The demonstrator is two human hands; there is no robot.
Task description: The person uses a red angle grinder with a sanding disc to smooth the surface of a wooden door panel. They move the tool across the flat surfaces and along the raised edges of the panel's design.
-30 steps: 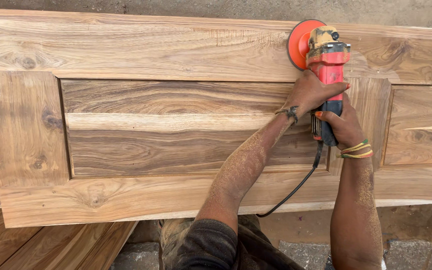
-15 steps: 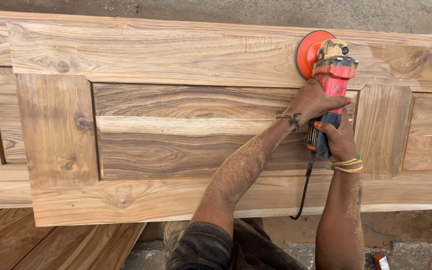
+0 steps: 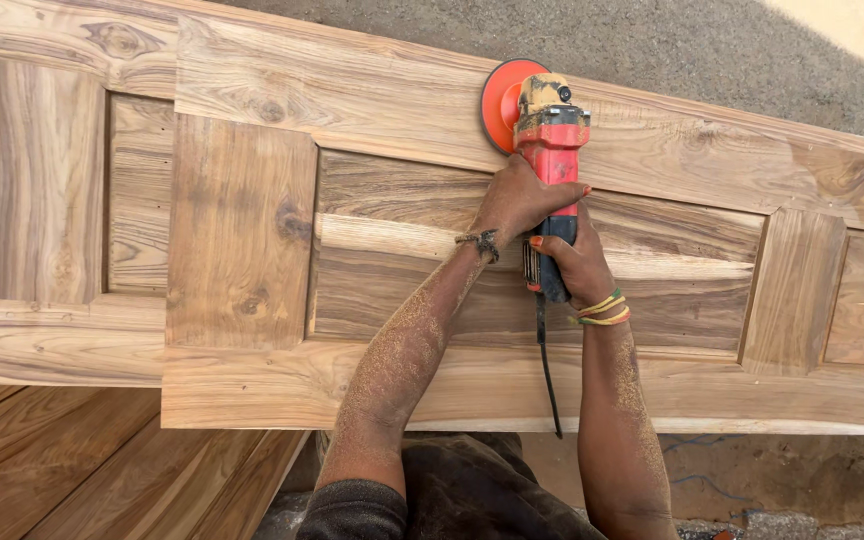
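A red angle grinder point(image 3: 550, 150) with an orange sanding disc point(image 3: 505, 101) rests on the top rail of a panelled wooden door point(image 3: 372, 100) lying flat. My left hand point(image 3: 519, 199) grips the grinder's body just behind the head. My right hand point(image 3: 574, 262) holds the rear handle, with coloured bangles on the wrist. Sawdust coats both forearms. The black power cord point(image 3: 548, 375) hangs down from the handle across the door's lower rail.
A second wooden door panel point(image 3: 32, 200) lies under the first at the left. Wooden planks point(image 3: 72, 470) sit below at the lower left. Grey ground point(image 3: 712, 50) lies beyond the door, and sandy ground point(image 3: 792, 470) shows at the lower right.
The view has shifted, so the door appears to slide right and tilt. The grinder and both hands have moved left along the top rail, still gripping it.
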